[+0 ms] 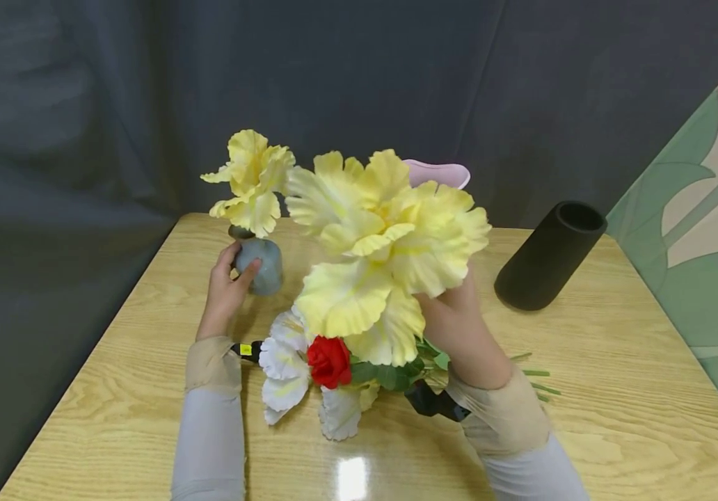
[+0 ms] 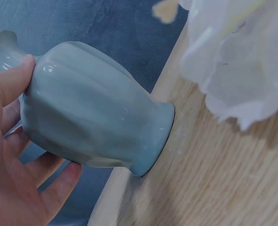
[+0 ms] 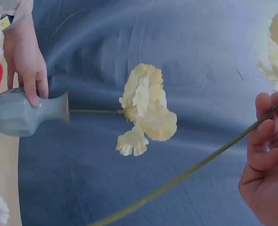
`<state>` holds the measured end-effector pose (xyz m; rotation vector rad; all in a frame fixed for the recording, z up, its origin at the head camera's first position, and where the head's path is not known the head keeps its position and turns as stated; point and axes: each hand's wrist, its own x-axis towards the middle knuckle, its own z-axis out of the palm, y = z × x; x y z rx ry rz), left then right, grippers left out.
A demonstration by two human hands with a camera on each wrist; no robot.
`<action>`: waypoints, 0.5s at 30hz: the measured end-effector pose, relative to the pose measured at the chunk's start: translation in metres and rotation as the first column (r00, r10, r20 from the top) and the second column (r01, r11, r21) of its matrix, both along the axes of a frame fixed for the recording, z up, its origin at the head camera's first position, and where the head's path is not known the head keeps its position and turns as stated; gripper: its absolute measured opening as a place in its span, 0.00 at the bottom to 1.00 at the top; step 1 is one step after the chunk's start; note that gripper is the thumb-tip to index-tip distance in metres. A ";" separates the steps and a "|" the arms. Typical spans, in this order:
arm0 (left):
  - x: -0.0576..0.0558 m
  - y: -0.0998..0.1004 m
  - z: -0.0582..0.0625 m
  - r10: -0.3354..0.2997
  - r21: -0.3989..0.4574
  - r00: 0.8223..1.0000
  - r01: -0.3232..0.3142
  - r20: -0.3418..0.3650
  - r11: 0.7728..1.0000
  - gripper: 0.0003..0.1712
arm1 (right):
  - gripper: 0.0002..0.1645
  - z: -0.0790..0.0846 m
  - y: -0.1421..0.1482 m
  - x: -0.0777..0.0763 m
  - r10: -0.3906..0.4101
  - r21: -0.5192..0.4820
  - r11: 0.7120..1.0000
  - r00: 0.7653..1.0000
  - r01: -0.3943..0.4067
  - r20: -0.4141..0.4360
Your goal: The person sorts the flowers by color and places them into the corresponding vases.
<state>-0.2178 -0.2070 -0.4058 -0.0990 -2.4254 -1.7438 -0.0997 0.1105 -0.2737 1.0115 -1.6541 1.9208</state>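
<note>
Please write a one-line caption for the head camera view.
Left hand grips a small blue vase; right hand holds a yellow flower.

Soft, even light is falling from above, and a white glare patch is shining on the glossy pale wooden worktop [image 1: 616, 390] near the front edge. Faint shadows are pooling beside the matte black cylinder vase [image 1: 547, 257]. The left wrist view is blurring the white fabric petals [image 2: 242, 56] close up. The right wrist view is looking hazy, bluish, and washed out.
</note>
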 end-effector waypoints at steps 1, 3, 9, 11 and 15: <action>0.000 0.000 0.000 0.000 0.003 1.000 0.000 -0.004 1.000 0.36 | 0.19 0.001 -0.002 -0.001 -0.004 0.002 1.000 1.000 0.004 0.006; 0.000 0.000 -0.001 0.002 0.001 1.000 -0.002 -0.008 1.000 0.36 | 0.19 0.005 -0.006 -0.003 -0.003 0.003 1.000 1.000 0.003 0.029; -0.001 0.000 -0.002 0.006 -0.021 1.000 -0.006 -0.017 1.000 0.35 | 0.18 0.013 -0.016 -0.014 -0.088 0.034 0.996 0.996 0.087 0.027; -0.002 0.000 -0.002 0.004 -0.025 1.000 -0.005 -0.018 1.000 0.35 | 0.17 0.014 -0.018 -0.015 -0.133 0.055 0.990 0.991 0.132 0.011; -0.004 0.001 -0.001 0.000 -0.017 1.000 0.000 -0.013 1.000 0.36 | 0.17 0.017 -0.022 -0.018 -0.137 0.019 0.990 0.990 0.137 0.014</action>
